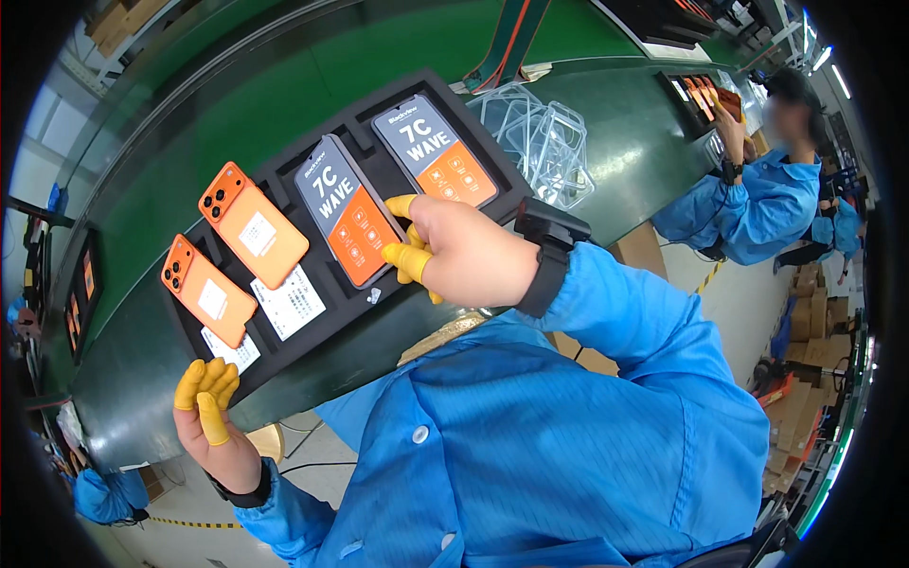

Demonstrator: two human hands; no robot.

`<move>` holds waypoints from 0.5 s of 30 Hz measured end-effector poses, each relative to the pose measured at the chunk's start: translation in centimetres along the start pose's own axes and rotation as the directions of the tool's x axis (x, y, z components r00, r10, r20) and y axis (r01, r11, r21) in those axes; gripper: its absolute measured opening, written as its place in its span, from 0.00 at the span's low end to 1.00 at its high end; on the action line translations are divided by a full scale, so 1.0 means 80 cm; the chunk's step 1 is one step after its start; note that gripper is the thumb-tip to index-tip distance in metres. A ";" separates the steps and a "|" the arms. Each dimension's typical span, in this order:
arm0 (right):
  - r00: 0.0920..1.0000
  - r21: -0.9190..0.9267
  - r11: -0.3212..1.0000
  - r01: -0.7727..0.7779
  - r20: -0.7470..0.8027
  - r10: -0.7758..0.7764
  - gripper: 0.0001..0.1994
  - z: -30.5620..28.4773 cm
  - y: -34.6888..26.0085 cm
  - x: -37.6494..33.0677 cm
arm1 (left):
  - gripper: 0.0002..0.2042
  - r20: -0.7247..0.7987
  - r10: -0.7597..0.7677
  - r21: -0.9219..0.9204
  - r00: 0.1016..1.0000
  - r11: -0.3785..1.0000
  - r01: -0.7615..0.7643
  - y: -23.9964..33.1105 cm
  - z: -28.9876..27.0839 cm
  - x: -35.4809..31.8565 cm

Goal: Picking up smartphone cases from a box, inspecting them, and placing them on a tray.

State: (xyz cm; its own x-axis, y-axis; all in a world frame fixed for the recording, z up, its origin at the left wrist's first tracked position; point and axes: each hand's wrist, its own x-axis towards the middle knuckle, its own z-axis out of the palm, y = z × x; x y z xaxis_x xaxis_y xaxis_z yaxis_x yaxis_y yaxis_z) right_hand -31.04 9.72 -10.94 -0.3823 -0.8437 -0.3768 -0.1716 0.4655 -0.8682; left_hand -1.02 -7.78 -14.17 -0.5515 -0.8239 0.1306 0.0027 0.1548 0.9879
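Note:
A black foam tray point(284, 355) lies on a dark green conveyor belt point(237, 114) and carries several orange phones. Two phones point(251, 222) point(206, 289) lie back up, showing camera lenses and white stickers. Two others point(348, 210) point(434, 150) lie screen up with grey and orange protective films. My right hand point(459, 251), in yellow finger cots, rests on the lower edge of the nearer screen-up phone, fingers pinching its corner. My left hand point(210, 407), also in yellow cots, grips the tray's near left edge. Two white label cards point(289, 301) sit in the tray under the back-up phones.
A pile of clear phone cases point(540, 142) lies on the belt right of the tray. Further right, another person in a blue coat point(757, 199) handles phones at a second tray point(696, 90). Cardboard boxes point(814, 322) stand on the floor at the right.

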 end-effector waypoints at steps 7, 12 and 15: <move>0.959 -0.297 0.938 0.179 -0.159 -0.234 0.23 0.006 0.010 -0.008 | 0.17 0.060 0.043 0.101 0.997 0.994 -0.049 0.016 0.014 0.014; 0.950 -0.257 0.927 0.273 -0.084 -0.302 0.23 -0.008 0.025 -0.024 | 0.16 0.120 0.058 0.181 0.991 0.980 -0.080 0.017 0.023 0.021; 0.856 -0.223 0.878 0.423 -0.221 -0.468 0.17 -0.030 0.055 -0.037 | 0.16 0.120 0.056 0.180 0.991 0.981 -0.077 0.017 0.024 0.020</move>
State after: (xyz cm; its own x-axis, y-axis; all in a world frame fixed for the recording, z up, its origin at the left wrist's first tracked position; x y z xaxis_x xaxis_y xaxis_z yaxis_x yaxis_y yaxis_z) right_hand -32.84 14.89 -12.91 -0.4478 -0.8805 0.1553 -0.5150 0.1120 -0.8498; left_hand -3.50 -7.89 -12.77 -0.6469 -0.7422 0.1748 -0.1049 0.3137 0.9437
